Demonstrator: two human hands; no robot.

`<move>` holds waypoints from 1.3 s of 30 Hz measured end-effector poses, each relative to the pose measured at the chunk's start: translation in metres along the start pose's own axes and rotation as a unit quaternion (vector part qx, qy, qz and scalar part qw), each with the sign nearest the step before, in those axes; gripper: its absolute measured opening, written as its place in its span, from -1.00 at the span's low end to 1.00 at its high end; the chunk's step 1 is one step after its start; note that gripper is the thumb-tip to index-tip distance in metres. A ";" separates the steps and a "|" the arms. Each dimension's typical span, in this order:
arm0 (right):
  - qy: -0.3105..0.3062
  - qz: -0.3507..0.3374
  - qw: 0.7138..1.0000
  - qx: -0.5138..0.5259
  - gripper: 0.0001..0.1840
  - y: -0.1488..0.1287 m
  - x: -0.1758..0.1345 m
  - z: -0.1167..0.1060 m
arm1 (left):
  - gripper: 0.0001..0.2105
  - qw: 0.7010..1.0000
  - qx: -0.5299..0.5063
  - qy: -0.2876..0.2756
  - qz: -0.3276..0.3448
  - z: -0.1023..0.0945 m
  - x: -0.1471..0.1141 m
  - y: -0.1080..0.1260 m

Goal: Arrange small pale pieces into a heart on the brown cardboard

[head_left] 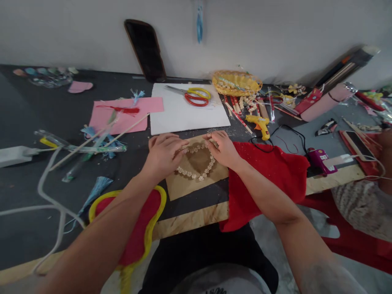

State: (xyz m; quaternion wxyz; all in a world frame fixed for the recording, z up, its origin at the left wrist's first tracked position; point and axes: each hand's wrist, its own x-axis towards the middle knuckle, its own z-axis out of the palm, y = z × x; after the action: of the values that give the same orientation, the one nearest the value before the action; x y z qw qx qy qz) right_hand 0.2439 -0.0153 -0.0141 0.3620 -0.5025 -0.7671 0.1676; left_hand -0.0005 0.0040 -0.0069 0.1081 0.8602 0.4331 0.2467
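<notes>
A loop of small pale flower-shaped pieces (201,178) lies over a brown cardboard sheet (180,188) close to the table's front. At the loop's left side, my left hand (165,155) has its fingers closed on the edge. My right hand (223,149) pinches the loop's upper right, thumb and fingers together. Parts of the loop are hidden beneath my fingers. A red cloth (269,171) lies under my right forearm. Below my left forearm is a red shape with a yellow fuzzy border (159,200).
Behind the cardboard, scissors (196,98) rest on a white board (190,122). A wicker basket (220,87), a yellow glue gun (259,124) and a pink bottle (327,102) stand rightward. A phone (145,49) leans on the wall. White cable (43,183) crosses the left. Another person sits at right.
</notes>
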 end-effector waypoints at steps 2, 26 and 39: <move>0.001 -0.007 1.000 0.001 -0.83 0.000 0.000 0.000 | -0.68 1.000 -0.003 -0.002 0.000 0.000 0.000 0.000; -0.023 -0.010 1.000 -0.010 -0.81 0.002 -0.001 0.003 | -0.67 0.999 0.008 -0.007 -0.032 -0.004 -0.001 -0.004; -0.024 -0.012 1.000 -0.010 -0.81 0.002 -0.002 0.002 | -0.63 0.999 0.014 -0.004 -0.031 -0.006 -0.002 -0.003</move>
State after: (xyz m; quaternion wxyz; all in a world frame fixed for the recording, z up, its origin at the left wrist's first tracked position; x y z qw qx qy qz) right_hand 0.2444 -0.0161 -0.0172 0.3406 -0.4929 -0.7829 0.1676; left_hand -0.0067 0.0045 -0.0040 0.1050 0.8489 0.4625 0.2333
